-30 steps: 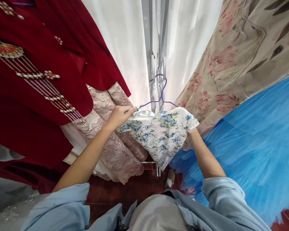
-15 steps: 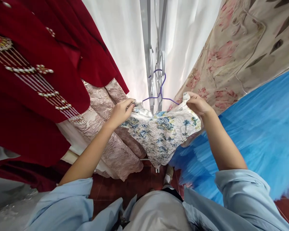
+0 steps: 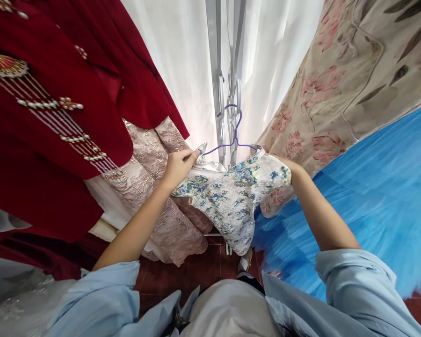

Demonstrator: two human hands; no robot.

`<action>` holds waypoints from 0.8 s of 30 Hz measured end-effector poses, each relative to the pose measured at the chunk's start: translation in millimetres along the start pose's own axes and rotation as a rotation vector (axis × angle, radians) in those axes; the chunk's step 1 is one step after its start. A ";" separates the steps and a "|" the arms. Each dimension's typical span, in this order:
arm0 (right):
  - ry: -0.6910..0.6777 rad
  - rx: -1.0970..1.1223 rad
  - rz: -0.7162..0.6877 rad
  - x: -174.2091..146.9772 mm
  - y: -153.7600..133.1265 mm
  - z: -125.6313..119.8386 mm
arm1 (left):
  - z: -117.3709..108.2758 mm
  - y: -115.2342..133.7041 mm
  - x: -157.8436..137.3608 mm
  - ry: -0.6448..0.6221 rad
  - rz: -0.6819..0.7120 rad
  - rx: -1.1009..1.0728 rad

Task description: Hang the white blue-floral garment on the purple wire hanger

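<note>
A white dress [image 3: 228,201] with a blue and yellow flower print hangs from a purple hanger [image 3: 235,133] hooked on a white ring. My left hand [image 3: 179,168] is closed, pinching the edge of the garment's neck near the left end of the hanger. At the other shoulder, my right hand [image 3: 287,166] reaches behind the sleeve. Its fingers are hidden by the cloth, so I cannot see how they are placed. The hanger's right end goes in under the collar there.
Red velvet dresses [image 3: 63,51] with bead trim and a pink brocade garment [image 3: 157,206] hang at left. On the right are a beige floral dress [image 3: 319,93] and a blue fluffy skirt [image 3: 379,187]. White curtains [image 3: 182,61] and a grey upright post [image 3: 214,42] stand behind.
My right hand has gone from gripping the right shoulder's edge to behind the sleeve, and that shoulder now lies over the hanger's end. My left hand still pinches the neck edge.
</note>
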State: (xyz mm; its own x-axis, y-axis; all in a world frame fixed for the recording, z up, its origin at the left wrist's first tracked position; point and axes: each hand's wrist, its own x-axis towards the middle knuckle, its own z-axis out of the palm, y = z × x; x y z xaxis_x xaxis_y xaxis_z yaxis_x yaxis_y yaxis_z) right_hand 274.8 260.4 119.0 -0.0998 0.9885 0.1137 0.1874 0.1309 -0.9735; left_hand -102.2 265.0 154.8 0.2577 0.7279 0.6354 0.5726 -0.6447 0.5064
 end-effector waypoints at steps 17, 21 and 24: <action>0.155 -0.242 -0.052 -126.1 -32.3 7.3 | 12.0 42.4 28.4 0.083 0.239 0.160; -0.494 -0.210 -0.073 -182.5 -63.0 43.5 | 31.5 16.6 20.3 0.208 0.244 0.089; -0.860 -0.176 -0.208 -203.8 -82.2 72.4 | 45.0 -8.5 5.0 0.269 0.184 -0.130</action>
State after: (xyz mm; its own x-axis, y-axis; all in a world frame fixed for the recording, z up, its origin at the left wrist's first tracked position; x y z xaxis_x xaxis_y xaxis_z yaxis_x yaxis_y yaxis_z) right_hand 209.0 42.7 161.5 -0.8317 0.5546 0.0281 0.2234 0.3804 -0.8975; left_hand -70.8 284.6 127.5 0.1229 0.5206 0.8449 0.4275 -0.7961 0.4283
